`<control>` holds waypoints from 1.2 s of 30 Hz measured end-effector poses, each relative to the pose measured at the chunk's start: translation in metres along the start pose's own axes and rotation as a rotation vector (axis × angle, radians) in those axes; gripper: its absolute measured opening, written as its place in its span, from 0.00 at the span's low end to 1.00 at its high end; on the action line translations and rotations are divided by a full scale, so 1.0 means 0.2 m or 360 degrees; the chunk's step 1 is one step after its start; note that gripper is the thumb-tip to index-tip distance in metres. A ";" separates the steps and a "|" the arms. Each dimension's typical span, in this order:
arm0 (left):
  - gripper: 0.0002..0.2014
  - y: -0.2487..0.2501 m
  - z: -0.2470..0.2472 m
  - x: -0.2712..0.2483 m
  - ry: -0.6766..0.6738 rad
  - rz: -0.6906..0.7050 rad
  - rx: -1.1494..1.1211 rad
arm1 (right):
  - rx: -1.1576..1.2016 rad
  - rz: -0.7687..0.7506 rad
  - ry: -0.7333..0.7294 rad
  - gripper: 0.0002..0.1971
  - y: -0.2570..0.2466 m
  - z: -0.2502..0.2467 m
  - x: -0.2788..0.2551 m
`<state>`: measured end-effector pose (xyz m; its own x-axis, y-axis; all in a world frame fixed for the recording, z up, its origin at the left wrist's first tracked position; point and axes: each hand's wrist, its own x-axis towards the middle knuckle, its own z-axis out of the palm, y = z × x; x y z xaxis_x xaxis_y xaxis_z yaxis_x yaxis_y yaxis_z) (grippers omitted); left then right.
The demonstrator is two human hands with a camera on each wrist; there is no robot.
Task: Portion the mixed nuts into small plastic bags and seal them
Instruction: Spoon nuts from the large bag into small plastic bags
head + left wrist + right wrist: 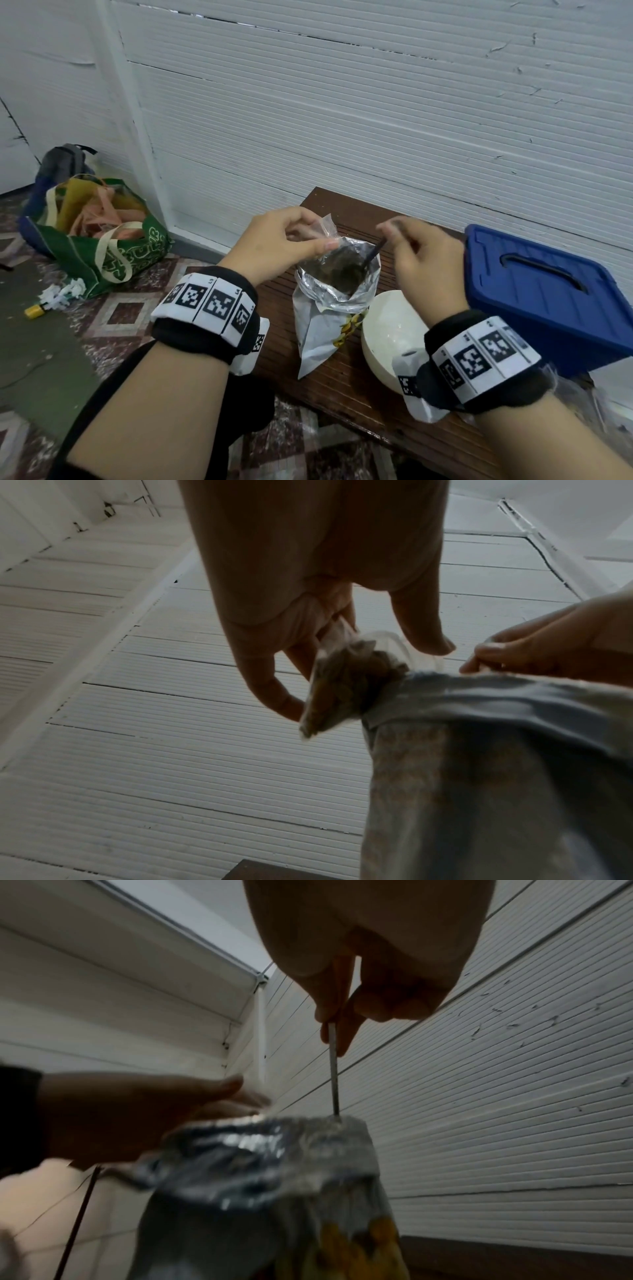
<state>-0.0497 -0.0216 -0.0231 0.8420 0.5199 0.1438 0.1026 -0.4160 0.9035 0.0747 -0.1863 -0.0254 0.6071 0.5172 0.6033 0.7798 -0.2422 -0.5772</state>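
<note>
A silver foil nut pouch (329,308) stands open on the brown wooden table (342,383). My left hand (291,240) pinches a small clear plastic bag (325,228) over the pouch mouth; in the left wrist view the small bag (342,685) holds brown nuts and its lower end sits inside the pouch (479,750). My right hand (421,253) grips the thin handle of a spoon (373,253), whose lower end is down inside the pouch. The right wrist view shows the spoon handle (334,1074) entering the foil pouch (274,1164) beside my left hand (143,1112).
A white bowl (387,342) stands right of the pouch, partly behind my right wrist. A blue lidded plastic box (548,291) fills the table's right end. On the tiled floor to the left sit a green tote bag (102,240) and crumpled paper (65,294).
</note>
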 end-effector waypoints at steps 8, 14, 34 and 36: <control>0.14 -0.01 0.01 0.00 -0.0037 0.0007 0.0022 | -0.0196 -0.0133 -0.0391 0.10 0.06 0.12 -0.12; 0.13 -0.01 0.01 0.01 -0.0030 0.0009 0.0034 | -0.0014 0.0173 -0.0332 0.10 0.06 0.10 -0.09; 0.15 0.00 0.02 0.00 -0.0038 0.0013 0.0035 | 0.0214 0.0753 0.0046 0.13 0.04 0.06 -0.06; 0.14 0.00 0.02 0.00 -0.0037 0.0025 0.0048 | 0.0239 0.0815 0.0104 0.14 0.04 0.06 -0.05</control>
<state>-0.0474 -0.0251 -0.0247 0.8557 0.4958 0.1484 0.1048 -0.4469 0.8885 0.0737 -0.1846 -0.0430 0.9159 0.3105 0.2543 0.3541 -0.3272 -0.8761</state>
